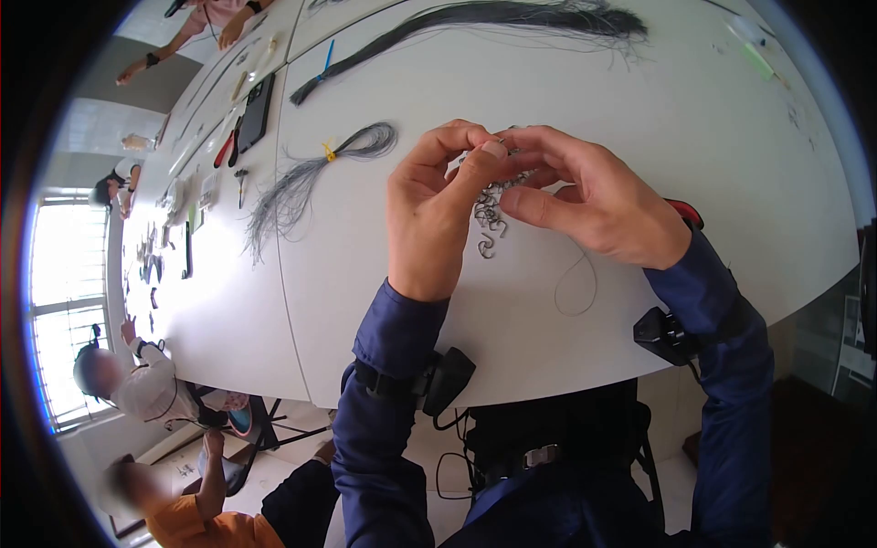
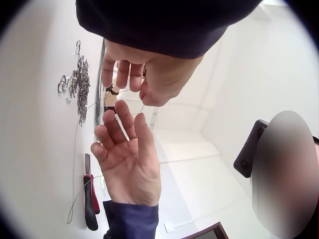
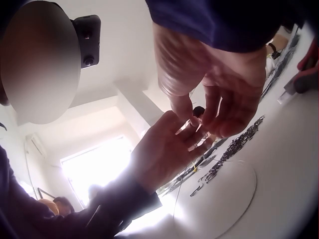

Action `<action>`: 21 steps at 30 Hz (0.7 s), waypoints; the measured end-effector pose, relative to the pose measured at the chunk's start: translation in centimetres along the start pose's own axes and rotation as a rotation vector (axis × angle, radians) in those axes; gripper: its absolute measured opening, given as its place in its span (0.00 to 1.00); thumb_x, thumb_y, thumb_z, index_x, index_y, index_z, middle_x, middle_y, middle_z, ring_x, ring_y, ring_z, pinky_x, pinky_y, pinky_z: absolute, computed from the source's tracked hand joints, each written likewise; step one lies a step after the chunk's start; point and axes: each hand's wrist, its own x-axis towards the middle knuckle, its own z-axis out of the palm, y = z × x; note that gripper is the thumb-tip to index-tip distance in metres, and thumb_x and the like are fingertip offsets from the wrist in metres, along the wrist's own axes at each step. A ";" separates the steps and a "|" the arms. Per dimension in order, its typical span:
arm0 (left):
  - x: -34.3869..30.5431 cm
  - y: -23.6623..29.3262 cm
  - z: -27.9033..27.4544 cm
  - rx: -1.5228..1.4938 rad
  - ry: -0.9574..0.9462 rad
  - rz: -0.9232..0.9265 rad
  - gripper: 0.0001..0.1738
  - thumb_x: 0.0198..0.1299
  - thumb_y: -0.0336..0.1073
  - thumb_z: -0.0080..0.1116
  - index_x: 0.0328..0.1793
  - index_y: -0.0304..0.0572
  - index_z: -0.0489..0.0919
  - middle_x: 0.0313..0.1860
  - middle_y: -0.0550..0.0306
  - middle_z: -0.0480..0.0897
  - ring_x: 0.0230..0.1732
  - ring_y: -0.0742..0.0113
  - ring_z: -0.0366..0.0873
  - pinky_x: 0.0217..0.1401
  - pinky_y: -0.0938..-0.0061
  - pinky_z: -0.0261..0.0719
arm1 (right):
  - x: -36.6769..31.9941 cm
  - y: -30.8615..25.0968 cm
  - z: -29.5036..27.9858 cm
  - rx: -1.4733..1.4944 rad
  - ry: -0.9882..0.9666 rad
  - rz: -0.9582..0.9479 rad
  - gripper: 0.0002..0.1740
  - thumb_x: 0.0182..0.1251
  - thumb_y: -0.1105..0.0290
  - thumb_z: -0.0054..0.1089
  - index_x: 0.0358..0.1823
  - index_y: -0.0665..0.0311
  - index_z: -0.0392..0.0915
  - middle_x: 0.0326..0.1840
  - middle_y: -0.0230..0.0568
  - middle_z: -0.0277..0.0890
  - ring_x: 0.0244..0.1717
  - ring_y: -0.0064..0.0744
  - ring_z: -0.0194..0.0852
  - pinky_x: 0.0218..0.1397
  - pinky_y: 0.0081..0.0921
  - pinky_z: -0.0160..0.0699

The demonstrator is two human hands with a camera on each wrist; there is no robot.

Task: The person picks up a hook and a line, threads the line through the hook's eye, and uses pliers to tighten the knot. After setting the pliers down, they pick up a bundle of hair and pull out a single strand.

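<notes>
My left hand pinches a thin wire between thumb and forefinger, as the left wrist view shows at its fingertips. Facing it, my right hand has its fingers spread and gently bent, the tips close to the left thumb; in the left wrist view its thumb stands apart from the forefinger. Below both hands, a pile of small metal hooks lies on the white table, partly hidden from the head view. A loop of thin wire trails over the table toward me.
Red-and-black handled pliers lie beside the right hand. A grey wire bundle with a yellow tie is to the left, a long dark bundle farther back. A black phone and tools lie left; other people sit around.
</notes>
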 end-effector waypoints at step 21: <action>0.7 -0.8 -2.1 -0.282 0.017 -0.224 0.07 0.69 0.30 0.54 0.43 0.32 0.80 0.41 0.53 0.81 0.47 0.62 0.78 0.55 0.68 0.77 | 0.1 -2.6 -1.1 0.165 0.057 0.176 0.19 0.76 0.59 0.52 0.31 0.65 0.82 0.18 0.22 0.58 0.22 0.13 0.50 0.27 0.18 0.52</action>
